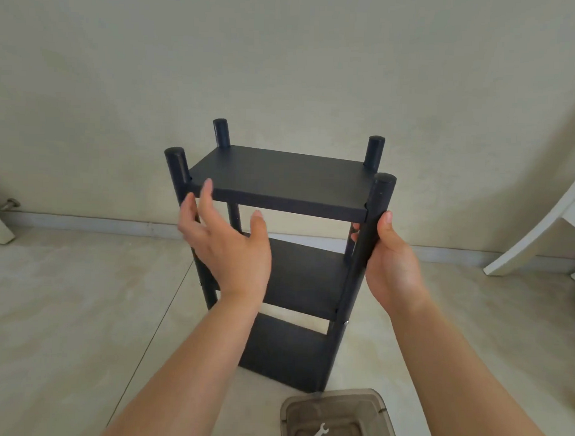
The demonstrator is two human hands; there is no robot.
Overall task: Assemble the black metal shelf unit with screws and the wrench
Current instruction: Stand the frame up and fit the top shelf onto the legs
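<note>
One shelf post (370, 227) inside right grip (392, 264)

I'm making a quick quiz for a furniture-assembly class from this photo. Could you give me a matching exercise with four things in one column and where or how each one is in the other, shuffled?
Things:
1. wrench
2. right hand
3. left hand
4. shelf unit

States:
A. stands upright on the floor
B. open, fingers spread, beside the top shelf's front edge
C. lies inside the clear plastic box
D. wrapped round the near right post

Pairs: 1-C, 2-D, 3-B, 4-A
</note>
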